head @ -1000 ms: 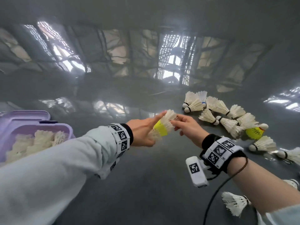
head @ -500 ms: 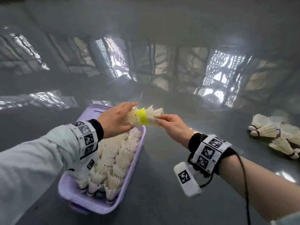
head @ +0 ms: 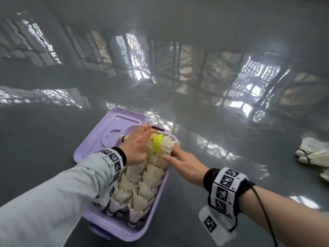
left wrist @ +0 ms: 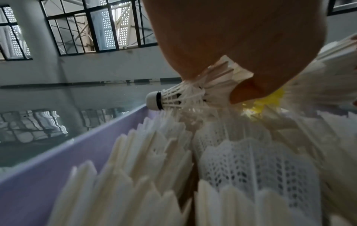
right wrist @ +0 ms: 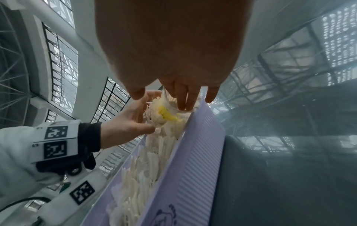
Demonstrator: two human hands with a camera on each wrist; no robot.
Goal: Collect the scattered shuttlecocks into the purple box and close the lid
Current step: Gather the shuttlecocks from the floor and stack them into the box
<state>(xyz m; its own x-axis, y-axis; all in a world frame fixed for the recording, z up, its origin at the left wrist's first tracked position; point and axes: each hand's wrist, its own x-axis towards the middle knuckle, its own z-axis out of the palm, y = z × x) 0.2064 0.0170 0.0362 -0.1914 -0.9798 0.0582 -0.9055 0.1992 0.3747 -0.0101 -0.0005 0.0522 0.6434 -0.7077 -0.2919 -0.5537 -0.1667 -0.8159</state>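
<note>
Purple box (head: 156, 207): stood on the grey table (head: 53, 132) with its lid (head: 114, 125) swung open at the far end; white shuttlecocks (head: 142, 186) packed it in nested rows.
Left hand (head: 137, 147): its grip was curled round a nested stack of shuttlecocks (head: 164, 144) with one yellow skirt, held low over the far end of the box.
Right hand (head: 185, 165): fingers straight, tips touching the stack's feather end, holding nothing.
Loose shuttlecocks (head: 313, 155): lay well apart, at the right edge of the table.
Handling: probably very light, with brittle feathers that crush; best taken near the cork or by a gentle wrap round the skirt.
Change: half a second before, the stack was higher above the box's far rim with the right fingers pinching its end; now it was lower, close on the packed rows, and the right fingers had let go.
</note>
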